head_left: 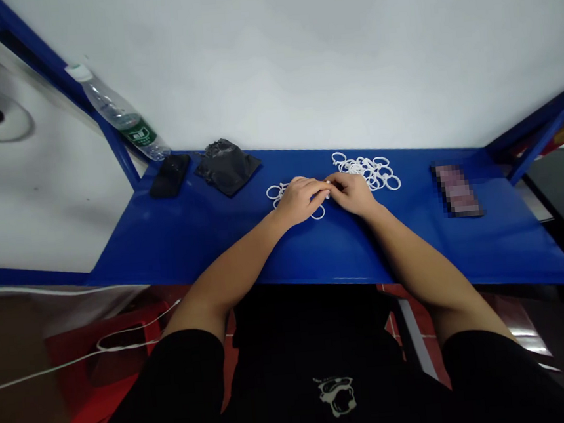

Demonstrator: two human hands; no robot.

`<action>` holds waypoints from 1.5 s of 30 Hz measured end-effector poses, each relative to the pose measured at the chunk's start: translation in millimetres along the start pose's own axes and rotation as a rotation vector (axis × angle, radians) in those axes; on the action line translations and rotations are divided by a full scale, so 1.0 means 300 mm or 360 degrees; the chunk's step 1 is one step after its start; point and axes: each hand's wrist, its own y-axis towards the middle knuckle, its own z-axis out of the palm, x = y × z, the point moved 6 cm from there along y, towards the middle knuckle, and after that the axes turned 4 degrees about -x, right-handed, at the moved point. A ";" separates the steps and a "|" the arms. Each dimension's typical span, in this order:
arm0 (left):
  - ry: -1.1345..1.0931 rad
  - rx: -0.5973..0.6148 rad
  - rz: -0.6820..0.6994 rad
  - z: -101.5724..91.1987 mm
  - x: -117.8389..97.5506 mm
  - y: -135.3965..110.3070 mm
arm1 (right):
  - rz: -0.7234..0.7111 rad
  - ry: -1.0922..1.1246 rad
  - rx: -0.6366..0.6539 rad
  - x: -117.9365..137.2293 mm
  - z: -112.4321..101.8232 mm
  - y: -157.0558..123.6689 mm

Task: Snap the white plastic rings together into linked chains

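My left hand (301, 200) and my right hand (353, 191) meet fingertip to fingertip over the blue table (215, 237). Between them both pinch a small white ring (318, 213), whose loop hangs below the left fingers. Its finer details are hidden by the fingers. Beside and partly under my left hand lie a few white rings (273, 192). A larger loose pile of white rings (377, 171) spreads behind and to the right of my right hand.
A black plastic bag (227, 167) and a dark phone (170, 176) lie at the back left. Near them a clear bottle (120, 114) leans by the blue frame. At right lies a blurred flat object (456, 189). A white wall (308, 64) rises behind the table.
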 end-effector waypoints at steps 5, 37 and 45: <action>0.0007 -0.0013 -0.0051 -0.005 0.003 -0.001 | 0.0031 0.0026 -0.0053 -0.008 -0.006 0.002; 0.0218 -0.0248 -0.0340 -0.080 0.052 0.021 | 0.0057 -0.0087 -0.0156 -0.025 -0.034 0.001; 0.0458 -0.0169 -0.0790 -0.177 0.244 0.001 | 0.0400 -0.0526 -0.0404 -0.153 -0.145 0.017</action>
